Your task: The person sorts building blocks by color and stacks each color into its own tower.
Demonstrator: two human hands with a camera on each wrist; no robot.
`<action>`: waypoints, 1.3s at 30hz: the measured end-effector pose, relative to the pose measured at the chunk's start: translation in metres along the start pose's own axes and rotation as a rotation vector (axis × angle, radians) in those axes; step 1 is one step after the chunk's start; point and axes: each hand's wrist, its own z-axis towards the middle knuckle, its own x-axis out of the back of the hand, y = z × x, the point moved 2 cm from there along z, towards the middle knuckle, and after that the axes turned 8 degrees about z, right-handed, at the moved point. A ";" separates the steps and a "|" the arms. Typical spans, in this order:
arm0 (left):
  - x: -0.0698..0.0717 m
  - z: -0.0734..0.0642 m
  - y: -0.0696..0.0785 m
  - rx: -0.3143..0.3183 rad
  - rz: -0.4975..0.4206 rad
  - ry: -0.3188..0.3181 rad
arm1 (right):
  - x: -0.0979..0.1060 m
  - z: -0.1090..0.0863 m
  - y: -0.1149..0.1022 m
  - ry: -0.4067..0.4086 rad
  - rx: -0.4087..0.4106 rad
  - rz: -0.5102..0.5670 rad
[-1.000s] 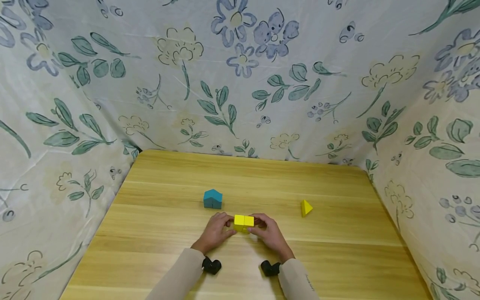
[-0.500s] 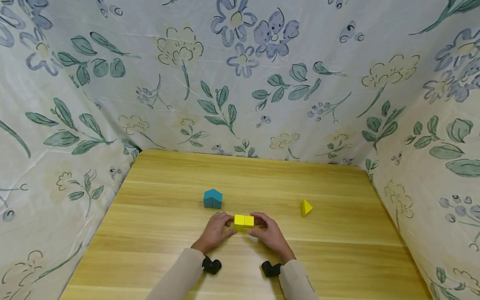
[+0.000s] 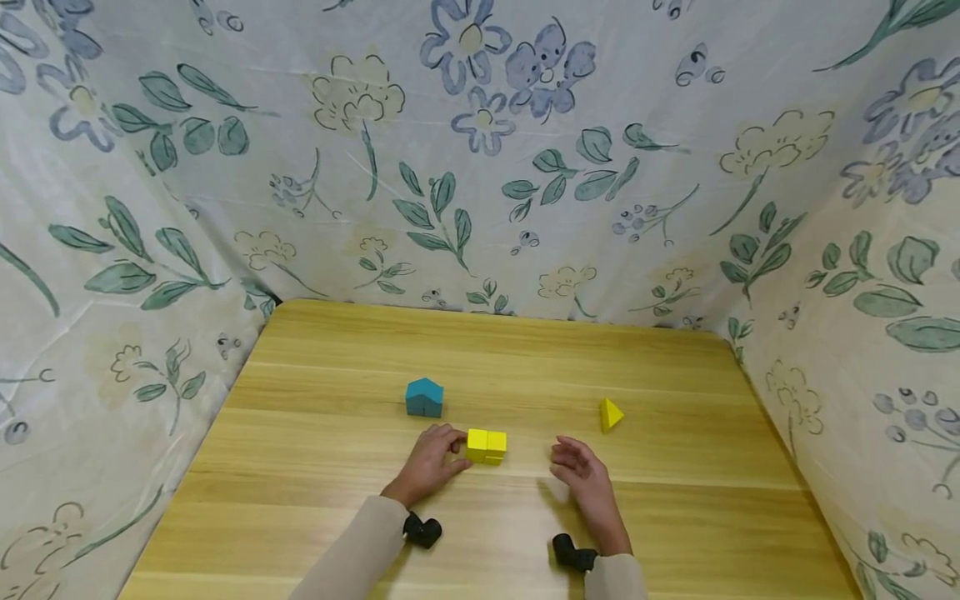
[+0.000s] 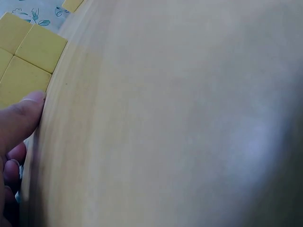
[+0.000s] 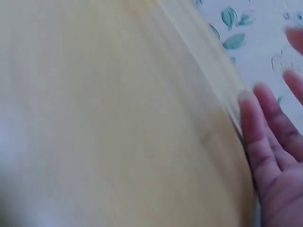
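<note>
Several yellow cubes (image 3: 487,447) stand together as a small two-by-two stack in the middle of the table. My left hand (image 3: 430,462) holds the stack's left side, its thumb on the front face in the left wrist view, where seams divide the yellow cubes (image 4: 40,47). To the right of the stack and apart from it, my right hand (image 3: 588,483) is in the air with loosely bent fingers and nothing in them. Farther right lies a yellow triangular block (image 3: 611,415). The right wrist view shows the right hand (image 5: 274,156) beside bare wood.
A group of blue blocks (image 3: 424,398) with a peaked top stands behind the left hand. The wooden table (image 3: 337,350) is bordered by flowered cloth (image 3: 570,217) at the back and sides. Black wrist cameras (image 3: 573,553) sit on both wrists.
My right hand has let go of the yellow cubes and moved to the right, towards the triangular block. The left hand and the yellow stack have stayed in place.
</note>
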 end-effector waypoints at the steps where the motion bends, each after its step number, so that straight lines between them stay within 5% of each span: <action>1: 0.000 0.000 0.000 0.000 0.001 -0.001 | 0.006 -0.001 0.001 0.059 -0.001 0.024; 6: -0.001 0.000 -0.001 -0.005 0.005 0.007 | 0.036 0.002 0.000 0.345 -0.022 0.135; 11: -0.001 0.000 -0.001 -0.005 0.004 0.015 | 0.057 0.016 -0.004 0.465 -0.059 0.219; 24: 0.000 -0.001 0.000 -0.009 0.009 0.015 | 0.072 0.062 -0.015 0.421 -0.197 0.109; 39: -0.002 0.000 -0.002 0.005 0.010 0.003 | 0.072 0.073 -0.005 0.455 -0.240 0.007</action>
